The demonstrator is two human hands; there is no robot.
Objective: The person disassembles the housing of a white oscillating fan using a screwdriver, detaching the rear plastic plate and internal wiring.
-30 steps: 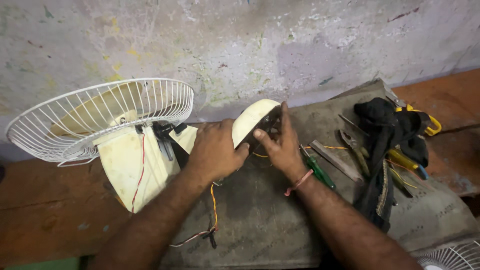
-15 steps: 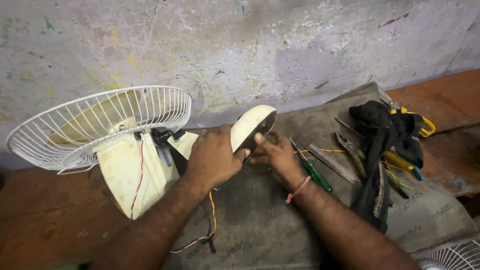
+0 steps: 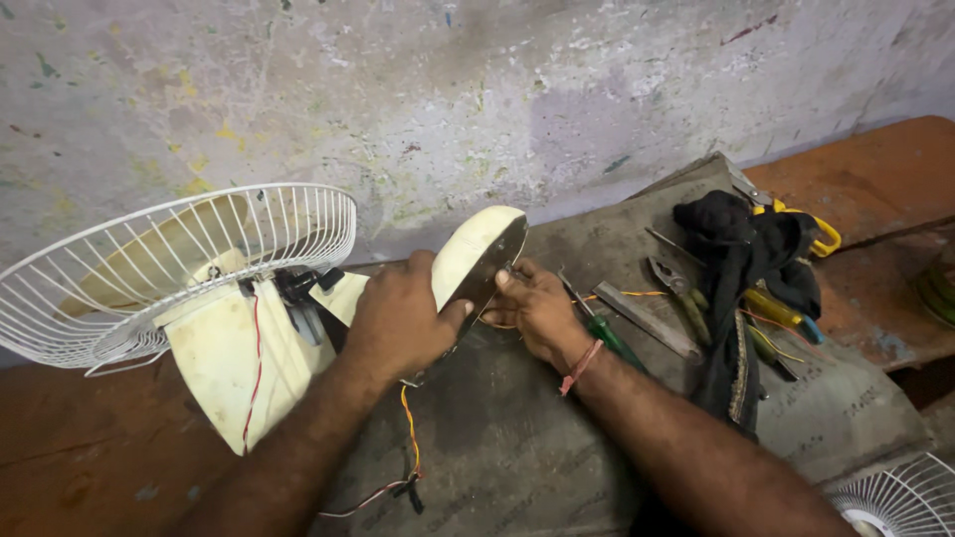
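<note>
Hiding the motor, hands [image 3: 468,313] grip a cream cover [image 3: 473,254].

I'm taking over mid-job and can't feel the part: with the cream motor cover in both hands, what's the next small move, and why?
Probably steady the cream cover with the left hand while the right hand works its fingers along the lower rim. The cover sits tilted on edge, and red and yellow wires trail beneath, so avoid pulling.
</note>
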